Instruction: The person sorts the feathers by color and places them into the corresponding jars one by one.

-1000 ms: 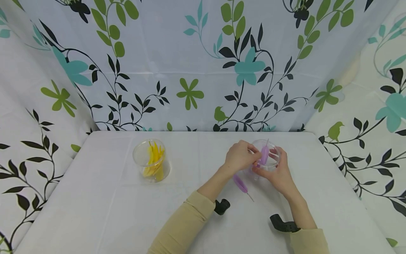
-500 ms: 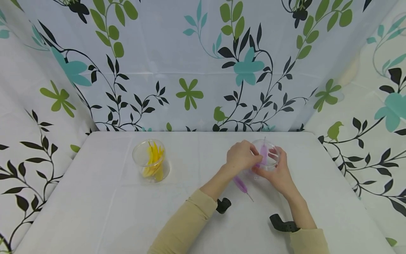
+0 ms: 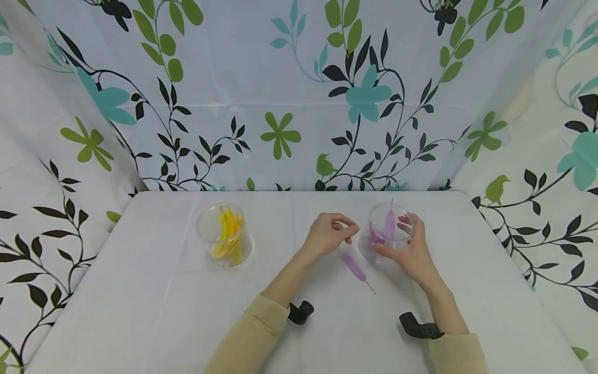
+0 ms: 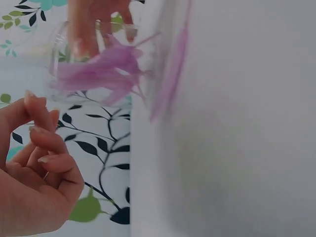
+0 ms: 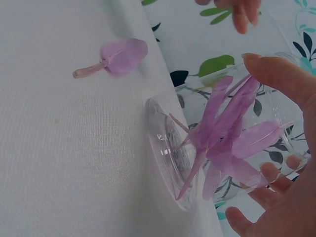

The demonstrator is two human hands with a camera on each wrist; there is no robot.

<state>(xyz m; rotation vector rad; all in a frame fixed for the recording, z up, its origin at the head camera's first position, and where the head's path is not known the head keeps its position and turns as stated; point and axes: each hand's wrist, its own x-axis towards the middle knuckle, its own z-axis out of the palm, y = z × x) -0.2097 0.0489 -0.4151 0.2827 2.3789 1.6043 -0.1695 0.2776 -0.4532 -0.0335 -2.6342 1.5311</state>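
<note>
My right hand point(image 3: 413, 254) holds a clear plastic cup point(image 3: 374, 212) near the right of the table, thumb at the near side and fingers curled round the far side. Several lilac feathers point(image 5: 224, 123) stand in that cup, quills down, one of them point(image 3: 390, 226) rising to the rim. My left hand point(image 3: 329, 231) is just left of the cup, apart from it, its fingers loosely bent with nothing seen between them. One loose lilac feather point(image 3: 354, 266) lies on the table between the hands, quill pointing towards me.
On the left a second clear cup point(image 3: 205, 234) holds several yellow feathers point(image 3: 230, 228). Both stand on a white-covered table point(image 3: 140, 296). A patterned curtain point(image 3: 233, 104) hangs behind and at the sides. Each wrist wears a black camera mount point(image 3: 301, 312).
My left hand has let go of a lilac feather inside the right cup and drawn back left. The right hand keeps its hold on the cup.
</note>
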